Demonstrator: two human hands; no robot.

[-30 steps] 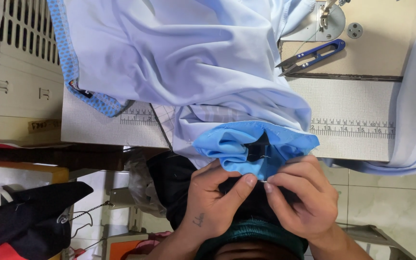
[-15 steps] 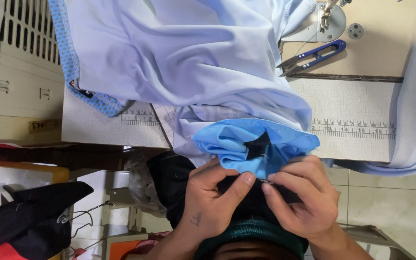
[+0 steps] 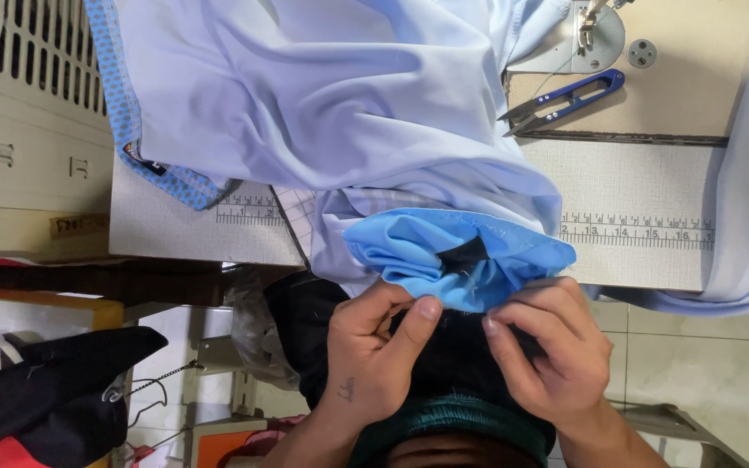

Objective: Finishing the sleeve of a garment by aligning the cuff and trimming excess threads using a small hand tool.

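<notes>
My left hand [image 3: 374, 355] and my right hand [image 3: 552, 347] pinch the near edge of a bunched bright blue fabric piece [image 3: 409, 251] that has a small black patch [image 3: 464, 252] in its folds. Both thumbs meet at the fabric's lower hem, a short gap between them. The blue piece joins a large pale blue garment [image 3: 305, 104] spread over the sewing table [image 3: 635, 251]. Dark cloth [image 3: 305, 321] lies under my hands in my lap.
Blue-handled thread snips [image 3: 565, 95] lie on the machine bed near the presser foot [image 3: 595, 22]. A printed ruler strip [image 3: 635, 232] runs along the table edge. A beige slatted crate [image 3: 36, 130] stands at left, and black and red clothing [image 3: 36, 390] lies lower left.
My fingers have shifted slightly along the blue fabric's edge; the bunch sits almost where it was.
</notes>
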